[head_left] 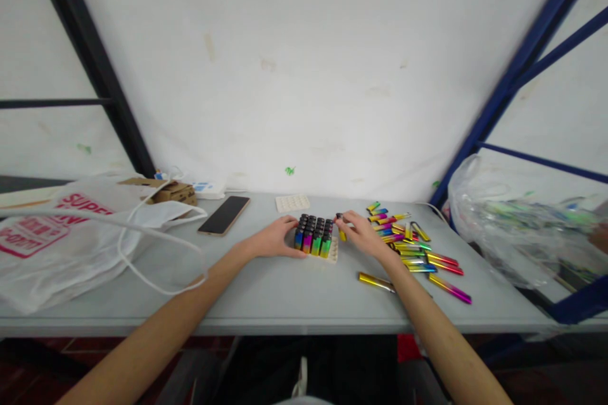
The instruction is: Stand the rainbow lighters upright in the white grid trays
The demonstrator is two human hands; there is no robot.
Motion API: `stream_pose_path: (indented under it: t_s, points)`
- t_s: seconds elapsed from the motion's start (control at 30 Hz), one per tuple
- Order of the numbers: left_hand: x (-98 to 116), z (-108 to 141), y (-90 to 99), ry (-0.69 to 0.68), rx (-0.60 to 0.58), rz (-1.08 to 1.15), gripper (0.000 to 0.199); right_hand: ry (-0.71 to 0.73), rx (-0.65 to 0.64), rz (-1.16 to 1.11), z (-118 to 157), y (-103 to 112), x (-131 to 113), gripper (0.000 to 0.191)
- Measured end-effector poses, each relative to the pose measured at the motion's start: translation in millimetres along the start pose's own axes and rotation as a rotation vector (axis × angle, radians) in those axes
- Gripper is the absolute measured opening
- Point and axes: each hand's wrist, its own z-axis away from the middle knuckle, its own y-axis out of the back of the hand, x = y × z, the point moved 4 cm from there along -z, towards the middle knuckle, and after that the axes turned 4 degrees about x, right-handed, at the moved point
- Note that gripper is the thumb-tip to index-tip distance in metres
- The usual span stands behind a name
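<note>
On the grey table (285,304), a white plastic bag (47,259) is spread at the left, with a phone (224,215) lying between it and the work area. The left hand (270,238) is curved about the left side of a closely packed block of upright lighters (316,242); its thumb and fingers are parted by about the depth of the block, which appears to be lightly gripped. The right hand (363,235) is placed at the opposite side, its thumb and fingertips nearly closed on a single yellow lighter (342,236).

The held lighter is seen just left of the right palm, between that hand and the block; the right hand is clearly the nearer. Its long axis is nearly upright, the dark top tipped slightly toward the block and the yellow body directed downward, beside the bare right-hand strip of the white holder (334,253). Whether its base is touching the holder cannot be told.

Black tops are shown by the standing lighters, above shiny bodies of blue, magenta, green and yellow. Loose lighters (441,257), similarly metallic, are scattered flat at the right, their axes variously turned.
</note>
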Motion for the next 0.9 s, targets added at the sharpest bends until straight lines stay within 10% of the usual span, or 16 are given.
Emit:
stream_pose_path:
  t_s: [0.9]
  points:
    - [0, 0, 0.0, 0.000, -0.012, 0.008, 0.081, -0.025, -0.216, 0.109, 4, -10, 11, 0.014]
